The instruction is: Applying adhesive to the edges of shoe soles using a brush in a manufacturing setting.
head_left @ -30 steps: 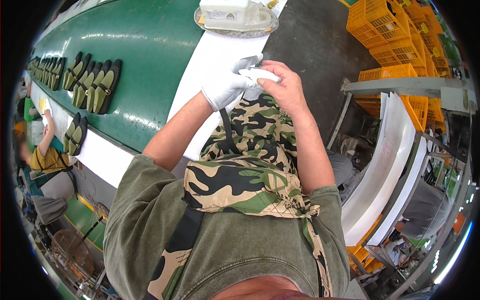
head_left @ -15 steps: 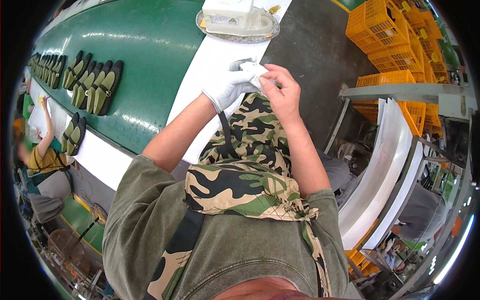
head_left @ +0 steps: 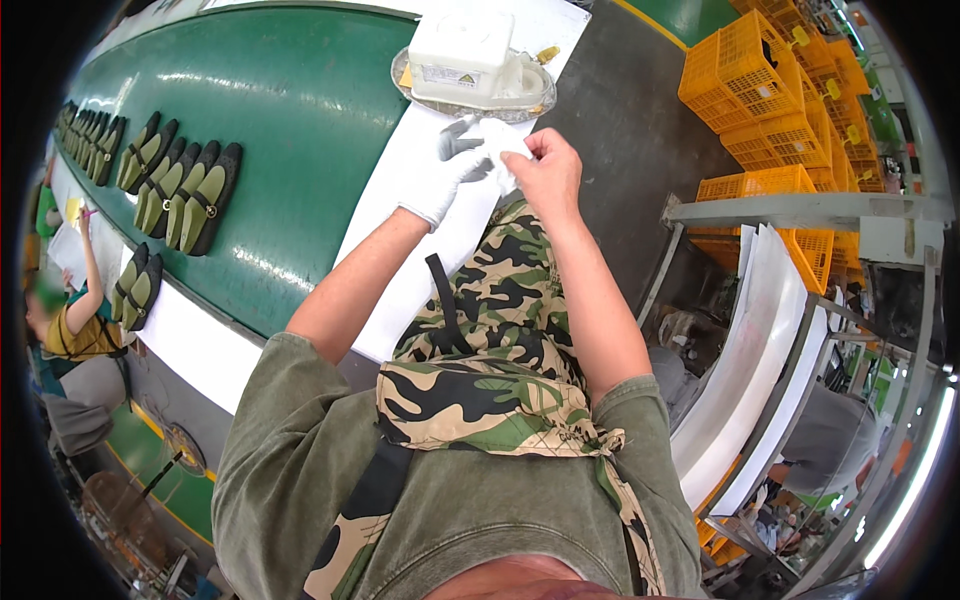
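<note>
My left hand [head_left: 447, 178], in a white glove with grey fingertips, is held over the white strip along the belt's edge. Its fingers are spread, close beside a soft white piece [head_left: 503, 148]. My bare right hand [head_left: 550, 178] pinches that piece between thumb and fingers. The piece looks like thin cloth, perhaps a glove; its exact kind is unclear. Beyond both hands, a white plastic container [head_left: 462, 50] stands on an oval tray [head_left: 470, 110] covered in clear wrap.
Black shoes with green insoles [head_left: 205, 195] stand in rows on the green conveyor belt [head_left: 300, 130]. A co-worker in a yellow top [head_left: 78, 325] is at the far left. Stacked orange crates [head_left: 745, 75] and a metal rack [head_left: 800, 210] holding white sheets [head_left: 750, 340] are on my right.
My left hand has drawn back slightly to the left and its fingers have spread. The white piece now hangs from my right hand, which has moved slightly left.
</note>
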A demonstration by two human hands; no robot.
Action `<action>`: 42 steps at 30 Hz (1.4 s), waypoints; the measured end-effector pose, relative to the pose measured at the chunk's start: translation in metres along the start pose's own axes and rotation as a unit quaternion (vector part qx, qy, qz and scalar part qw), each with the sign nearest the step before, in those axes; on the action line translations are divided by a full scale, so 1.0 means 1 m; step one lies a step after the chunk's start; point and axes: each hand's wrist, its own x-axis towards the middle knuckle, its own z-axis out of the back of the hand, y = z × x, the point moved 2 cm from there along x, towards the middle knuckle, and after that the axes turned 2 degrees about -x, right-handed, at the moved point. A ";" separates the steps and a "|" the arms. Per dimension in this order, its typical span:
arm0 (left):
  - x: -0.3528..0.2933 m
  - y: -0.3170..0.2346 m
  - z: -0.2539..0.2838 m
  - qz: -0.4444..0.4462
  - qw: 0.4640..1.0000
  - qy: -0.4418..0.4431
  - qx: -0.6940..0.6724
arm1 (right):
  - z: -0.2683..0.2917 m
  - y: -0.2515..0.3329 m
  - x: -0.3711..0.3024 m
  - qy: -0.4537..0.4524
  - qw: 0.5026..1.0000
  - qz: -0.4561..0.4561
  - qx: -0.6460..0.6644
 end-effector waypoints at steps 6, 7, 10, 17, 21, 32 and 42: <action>0.023 0.058 0.100 -0.070 0.965 -0.099 0.233 | -0.012 -0.022 0.083 -0.165 0.977 -0.007 -0.138; 0.017 0.083 0.131 -0.126 0.951 -0.092 0.265 | -0.022 -0.018 0.090 -0.154 0.978 -0.016 -0.139; 0.014 0.091 0.130 -0.187 0.943 -0.049 0.270 | -0.034 -0.030 0.114 -0.147 0.975 -0.018 -0.165; 0.012 0.053 0.111 -0.233 0.821 -0.064 0.518 | -0.061 -0.048 0.139 -0.169 0.950 0.098 -0.243; 0.011 0.053 0.113 -0.238 0.805 -0.064 0.540 | -0.072 -0.052 0.135 -0.103 0.951 0.082 -0.280; 0.011 0.050 0.109 -0.224 0.802 -0.054 0.550 | -0.067 -0.047 0.128 -0.105 0.953 0.100 -0.268; 0.010 0.049 0.108 -0.234 0.803 -0.057 0.545 | -0.068 -0.047 0.136 -0.059 0.933 0.152 -0.319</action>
